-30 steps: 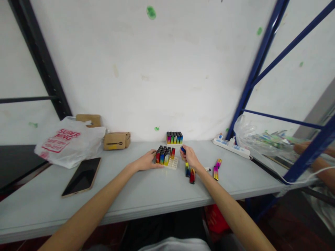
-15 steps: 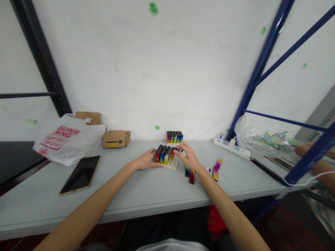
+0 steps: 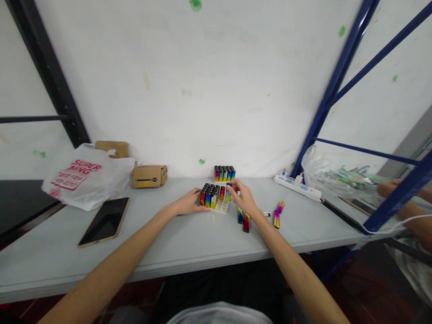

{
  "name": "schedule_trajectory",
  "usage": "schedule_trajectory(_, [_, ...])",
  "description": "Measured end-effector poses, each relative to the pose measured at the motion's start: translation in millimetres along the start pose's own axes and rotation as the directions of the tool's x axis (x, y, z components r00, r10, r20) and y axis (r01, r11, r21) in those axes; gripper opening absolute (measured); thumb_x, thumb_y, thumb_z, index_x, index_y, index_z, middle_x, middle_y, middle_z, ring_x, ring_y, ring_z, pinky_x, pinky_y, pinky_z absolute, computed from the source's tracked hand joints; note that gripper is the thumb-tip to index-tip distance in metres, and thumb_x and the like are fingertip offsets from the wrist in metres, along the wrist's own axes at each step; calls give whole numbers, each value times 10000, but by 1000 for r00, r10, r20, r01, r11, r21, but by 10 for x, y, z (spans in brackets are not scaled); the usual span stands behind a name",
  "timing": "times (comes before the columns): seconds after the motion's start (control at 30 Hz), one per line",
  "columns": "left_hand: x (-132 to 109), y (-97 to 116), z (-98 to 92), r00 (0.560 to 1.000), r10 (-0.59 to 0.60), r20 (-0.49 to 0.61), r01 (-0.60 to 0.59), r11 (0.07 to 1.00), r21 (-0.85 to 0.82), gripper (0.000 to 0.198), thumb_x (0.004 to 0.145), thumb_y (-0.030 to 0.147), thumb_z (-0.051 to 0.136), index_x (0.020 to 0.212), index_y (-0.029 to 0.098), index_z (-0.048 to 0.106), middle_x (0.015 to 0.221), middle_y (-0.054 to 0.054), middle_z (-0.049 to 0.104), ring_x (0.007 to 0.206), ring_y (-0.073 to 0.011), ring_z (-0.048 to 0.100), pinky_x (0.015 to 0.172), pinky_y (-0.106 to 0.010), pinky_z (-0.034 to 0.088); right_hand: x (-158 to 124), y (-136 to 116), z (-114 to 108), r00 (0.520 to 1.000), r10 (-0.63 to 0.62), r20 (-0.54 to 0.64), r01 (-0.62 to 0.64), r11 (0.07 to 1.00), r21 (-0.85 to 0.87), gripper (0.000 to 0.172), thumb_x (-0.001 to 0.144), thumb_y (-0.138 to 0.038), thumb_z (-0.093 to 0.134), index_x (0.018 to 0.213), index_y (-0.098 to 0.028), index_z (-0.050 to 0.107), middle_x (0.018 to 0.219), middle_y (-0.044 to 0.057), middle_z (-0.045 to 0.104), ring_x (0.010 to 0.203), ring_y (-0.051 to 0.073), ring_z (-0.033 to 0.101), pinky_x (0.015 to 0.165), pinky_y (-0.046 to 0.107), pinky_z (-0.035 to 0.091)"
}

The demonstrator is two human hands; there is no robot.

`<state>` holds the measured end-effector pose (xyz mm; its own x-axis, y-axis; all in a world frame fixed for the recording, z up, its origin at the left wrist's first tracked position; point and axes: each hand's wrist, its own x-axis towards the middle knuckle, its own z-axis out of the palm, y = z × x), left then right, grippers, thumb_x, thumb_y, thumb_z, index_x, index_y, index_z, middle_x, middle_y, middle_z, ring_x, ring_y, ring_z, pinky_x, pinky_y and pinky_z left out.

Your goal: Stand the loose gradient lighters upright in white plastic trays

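A pale tray (image 3: 222, 207) with rows of round sockets holds several upright lighters (image 3: 208, 198) with black tops, packed at its left. My left hand (image 3: 188, 203) grips the tray's left side, thumb along the front and fingers behind. At the tray's right side, my right hand (image 3: 243, 198) pinches a blue-and-yellow lighter (image 3: 228, 193) upright between thumb and fingers. Whether its base sits in a socket is hard to make out. Right of the tray, under my right wrist, a blue lighter (image 3: 240, 215) and a red lighter (image 3: 246, 223) lie on the table.
A second block of lighters (image 3: 224, 173) stands by the wall. Purple-and-yellow lighters (image 3: 277, 219) lie at the right, before a power strip (image 3: 297, 187). On the left are a phone (image 3: 104, 221), a cardboard box (image 3: 149, 176) and a plastic bag (image 3: 87, 175). Another person's arm (image 3: 410, 216) shows far right.
My right hand has shifted slightly right, and the lighter in it now stands more upright and in fuller view at the tray's right side. My left hand keeps its hold.
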<state>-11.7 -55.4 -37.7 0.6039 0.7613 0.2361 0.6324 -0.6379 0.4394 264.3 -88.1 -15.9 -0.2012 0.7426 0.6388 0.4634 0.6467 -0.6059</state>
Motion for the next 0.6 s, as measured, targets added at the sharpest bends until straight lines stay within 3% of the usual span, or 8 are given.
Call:
schedule_trajectory(0.13, [7,6,-6,1000,-1,21,0,1000,29,757,770,750,659,1285,197,651,1395,-121,588,1303,-344,512,1170,-413,359,-4,59,40,998,14,63,-15,1000,13,292,1004,-501,469,982,-217,533,745,-4,610,662,163,545,655,268,389])
schedule_trajectory(0.3, [-2,6,-3,1000,-15,10,15,1000,5,777,748,748,683,1289,192,645,1399,-129,588,1304,-348,514,1164,-427,370,-10,81,88,985,-20,171,41,992,-119,229,987,-429,543,894,-226,490,737,-2,610,640,164,525,627,262,348])
schedule_trajectory(0.5, [-1,-27,17,1000,-5,-3,4,1000,-9,764,751,741,690,1310,224,623,1398,-116,584,1291,-335,520,1158,-440,376,8,119,111,975,-33,220,68,986,-153,193,992,-394,552,909,-221,532,744,3,624,651,159,532,616,249,342])
schedule_trajectory(0.6, [3,-20,19,1000,-11,5,11,1000,5,758,754,741,684,1287,205,634,1388,-128,583,1285,-341,523,1159,-438,375,12,149,143,974,37,223,18,970,-242,197,962,-377,613,848,-221,570,676,0,608,612,154,519,602,246,332])
